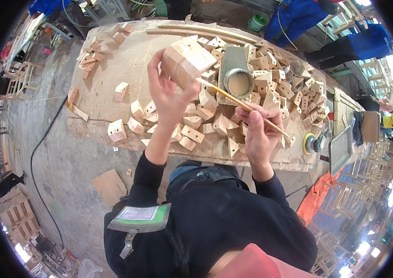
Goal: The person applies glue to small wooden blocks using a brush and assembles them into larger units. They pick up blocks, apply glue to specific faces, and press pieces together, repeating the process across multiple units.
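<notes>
The pale wooden block [188, 59] was raised above the bench [95, 88], in the left hand [169, 95], whose fingers were clamped around its left side and underside. In the right hand [259, 124], thumb and fingers were pinched together on a thin wooden stick [226, 94]. The stick's white tip met the lower edge of the block in the view; whether they touched could not be told.

The block looked stiff and solid, light enough for one hand, and hard to damage apart from its corners. Its flat sawn sides probably gave good grip when dry; any smear of the tan liquid [239, 85] in the round cup [251, 84] would likely have made them slippery. Opposite side faces seemed the best hold, with the face toward the stick left bare. The stick was slim, likely very light and able to snap under sideways force, so a loose pinch on its shaft, well behind the tip, suited it. Drilled wooden wedges [193, 133] lay loosely around the cup.
</notes>
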